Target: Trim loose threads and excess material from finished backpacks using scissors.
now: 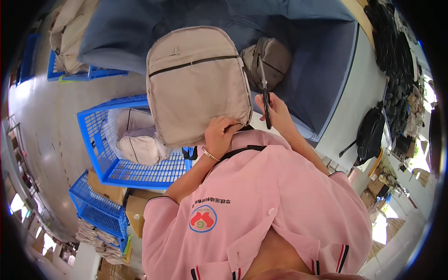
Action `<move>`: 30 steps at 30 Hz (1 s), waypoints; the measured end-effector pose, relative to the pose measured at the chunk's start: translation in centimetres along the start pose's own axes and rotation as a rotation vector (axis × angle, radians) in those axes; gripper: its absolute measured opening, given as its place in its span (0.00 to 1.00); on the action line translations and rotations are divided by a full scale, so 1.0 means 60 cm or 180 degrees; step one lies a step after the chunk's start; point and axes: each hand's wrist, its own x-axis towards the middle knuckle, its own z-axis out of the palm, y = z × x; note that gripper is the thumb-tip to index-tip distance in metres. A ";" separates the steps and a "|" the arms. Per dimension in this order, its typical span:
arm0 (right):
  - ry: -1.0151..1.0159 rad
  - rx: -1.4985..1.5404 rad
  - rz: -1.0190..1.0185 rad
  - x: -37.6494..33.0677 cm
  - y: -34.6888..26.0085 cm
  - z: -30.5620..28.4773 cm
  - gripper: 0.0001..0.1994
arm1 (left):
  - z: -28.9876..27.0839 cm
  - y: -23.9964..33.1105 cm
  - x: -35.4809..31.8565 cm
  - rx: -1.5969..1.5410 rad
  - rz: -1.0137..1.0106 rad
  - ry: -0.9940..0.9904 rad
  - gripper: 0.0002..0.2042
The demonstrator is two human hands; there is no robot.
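A beige backpack (198, 88) with a dark zip across its upper front stands in front of me, its front panel facing me. My left hand (221, 134) is closed on its lower right edge, fingers pinching the fabric. In my right hand (278, 114), just right of the backpack, is a pair of scissors (266, 105) with dark handles, the blades pointing away from me. Whether the blades are apart is hard to make out. Beyond the scissors, another greyish-beige bag (273, 63) lies on the dark blue fabric.
Dark blue fabric (322, 79) lines the large bin ahead. To the left stands a blue plastic crate (107, 175) with bagged beige backpacks (140, 144) inside. Further blue crates (95, 214) and cardboard boxes (136, 210) sit at lower left. Black bags (371, 133) hang at right.
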 end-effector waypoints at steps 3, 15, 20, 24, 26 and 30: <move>0.0135 -0.1936 -0.0023 -0.016 0.000 -0.001 0.32 | 0.007 -0.010 0.004 0.0064 -0.0092 -0.0363 0.05; 0.0508 -0.2586 -0.0187 -0.011 -0.002 0.045 0.35 | 0.000 -0.026 0.040 -0.0272 -0.0503 -0.1111 0.06; 0.0549 -0.2555 -0.0163 0.007 -0.006 0.057 0.34 | -0.003 -0.036 0.048 -0.0397 -0.0517 -0.1251 0.07; 0.0401 -0.2396 0.0008 0.010 -0.016 0.065 0.30 | -0.009 -0.037 0.056 -0.0319 -0.0602 -0.1347 0.07; 0.0420 -0.2253 -0.0049 0.009 0.000 0.067 0.28 | -0.010 -0.038 0.058 -0.0311 -0.0652 -0.1414 0.07; 0.0525 -0.1870 -0.0138 0.011 0.008 0.070 0.21 | -0.010 -0.044 0.061 -0.0337 -0.0624 -0.1477 0.08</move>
